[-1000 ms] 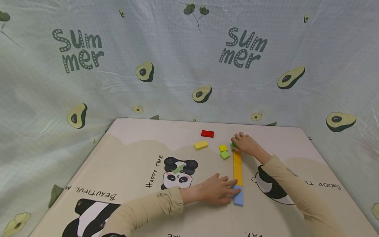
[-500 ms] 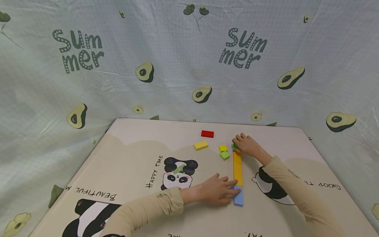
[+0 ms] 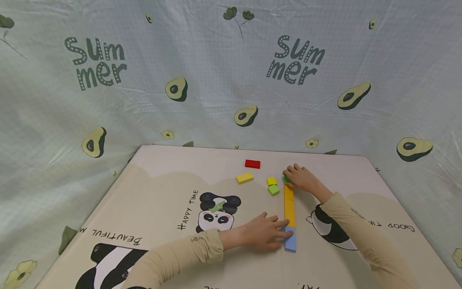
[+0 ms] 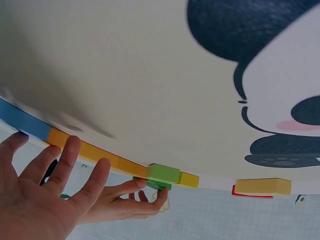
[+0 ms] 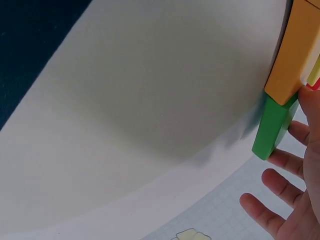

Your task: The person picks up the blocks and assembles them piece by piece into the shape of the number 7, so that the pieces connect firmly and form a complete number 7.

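A straight row of blocks runs away from the person in the head view. Its near end is a blue block (image 3: 290, 243), and orange blocks (image 3: 290, 210) continue it. At the far end sits a green block (image 5: 272, 125), set end to end with the last orange one. My right hand (image 3: 302, 177) pinches this green block between thumb and fingers, partly covering it from above. My left hand (image 3: 265, 232) lies beside the row with its fingers spread, the fingertips at the blue block and its seam with the orange.
Just left of the row's far end, a light green block (image 3: 273, 190) lies against a small yellow block (image 3: 272, 182). Farther left are a longer pale yellow block (image 3: 245, 178) and a red block (image 3: 252, 164). The table mat (image 3: 162, 216) has printed pandas; a printed curtain (image 3: 209, 72) hangs behind.
Between the first frame and the second, my right hand moves slightly right with the green block, bringing it more in line with the row. My left hand keeps its place.
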### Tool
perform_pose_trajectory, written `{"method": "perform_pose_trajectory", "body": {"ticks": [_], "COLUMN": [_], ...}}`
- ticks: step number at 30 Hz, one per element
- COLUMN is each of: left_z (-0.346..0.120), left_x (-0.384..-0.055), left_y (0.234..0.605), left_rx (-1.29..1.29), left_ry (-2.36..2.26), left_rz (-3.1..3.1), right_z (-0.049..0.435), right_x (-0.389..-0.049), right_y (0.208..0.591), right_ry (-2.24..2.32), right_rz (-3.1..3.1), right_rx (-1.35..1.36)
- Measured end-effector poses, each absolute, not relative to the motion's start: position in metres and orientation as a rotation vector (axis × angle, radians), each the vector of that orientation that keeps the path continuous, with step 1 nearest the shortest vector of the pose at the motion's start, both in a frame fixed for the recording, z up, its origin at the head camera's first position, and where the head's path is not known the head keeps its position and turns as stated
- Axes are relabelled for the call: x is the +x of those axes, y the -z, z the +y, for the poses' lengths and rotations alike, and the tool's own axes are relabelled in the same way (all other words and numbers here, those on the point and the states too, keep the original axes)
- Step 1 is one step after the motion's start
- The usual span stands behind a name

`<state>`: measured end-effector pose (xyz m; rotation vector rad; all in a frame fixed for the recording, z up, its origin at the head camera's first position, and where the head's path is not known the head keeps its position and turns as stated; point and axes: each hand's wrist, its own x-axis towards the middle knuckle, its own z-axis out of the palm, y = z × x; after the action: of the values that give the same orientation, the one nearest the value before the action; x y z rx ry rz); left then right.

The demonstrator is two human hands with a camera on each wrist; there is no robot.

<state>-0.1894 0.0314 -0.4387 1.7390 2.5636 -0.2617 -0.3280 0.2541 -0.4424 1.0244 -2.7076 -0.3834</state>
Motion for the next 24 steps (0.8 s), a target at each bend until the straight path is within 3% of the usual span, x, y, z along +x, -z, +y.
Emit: {"method": "perform_pose_trajectory", "body": {"ticks": [24], "left_z": [0.0321], "left_x": [-0.1905], "left_y": [0.44], "left_rx": [1.753], "left_ry": [0.28], "left_rz": [2.577], "right_z": [0.2579], "right_x": [-0.321], "right_y": [0.4461], "right_ry": [0.221], "right_rz": [-2.737], "right_rx": [0.996]}}
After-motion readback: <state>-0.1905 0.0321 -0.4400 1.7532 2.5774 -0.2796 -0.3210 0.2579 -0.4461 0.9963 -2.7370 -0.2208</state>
